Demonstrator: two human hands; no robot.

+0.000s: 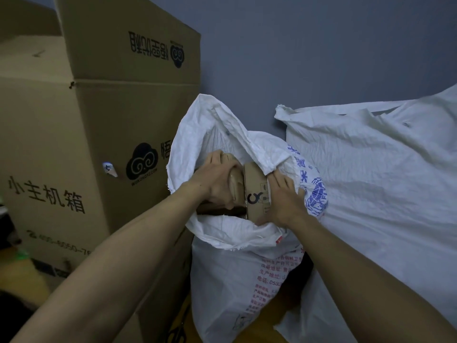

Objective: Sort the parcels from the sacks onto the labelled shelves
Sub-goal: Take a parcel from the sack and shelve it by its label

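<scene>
Cardboard parcel [256, 191] sits in the white sack's [222, 263] mouth. The left grip [215, 180] curls round it and the right grip [284, 201] presses flat against its side. Shelving it apparently remains.

parcel [256, 194] lower part buried in sack [235, 268]; right hand [286, 201] fingertips under sack rim; carton [74, 144] cut off left.

A printed cardboard box [99, 144] stands by a grey wall [321, 45].
</scene>
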